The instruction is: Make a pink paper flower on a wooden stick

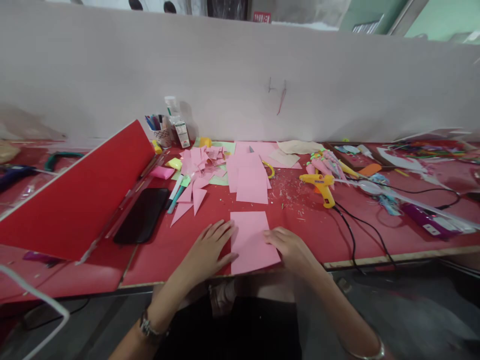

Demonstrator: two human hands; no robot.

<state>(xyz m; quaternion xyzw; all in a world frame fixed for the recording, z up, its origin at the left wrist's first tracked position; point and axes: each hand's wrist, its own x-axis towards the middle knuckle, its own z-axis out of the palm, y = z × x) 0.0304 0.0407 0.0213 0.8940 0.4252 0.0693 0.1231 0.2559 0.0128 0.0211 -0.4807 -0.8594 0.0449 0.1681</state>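
Facing a red desk [300, 220] and looking down at a pink sheet [251, 245] lying flat at the front edge, between both hands. Resting the left hand [213, 250] on the desk, spreading its fingers [215, 230] open and touching the sheet's left edge with the tips, gripping nothing. Placing the right hand [290, 245] at the opposite edge, bending its fingers and touching the paper with the tips; not being able to tell whether pinching it or merely pressing. Wearing a watch [146, 325] on the left wrist, a bracelet [378, 351] on the right, and black clothing [258, 330] over the lap.

Seeing more pink sheets [252, 185] overlapping just behind, near scissors [273, 171] with a yellow handle. Seeing also pink scraps [198, 162] heaping up to the left of those, and two markers [175, 188] lying between the scraps and a black phone [142, 215]. Having a red board [101, 200] tilting up beyond the phone, and a cup [162, 136] of pens standing beside a bottle [181, 134] near the wall [225, 75]. On the right, seeing a yellow glue gun [320, 186] trailing black cords [350, 232] over the front edge, and a purple box [429, 220] lying farther off.
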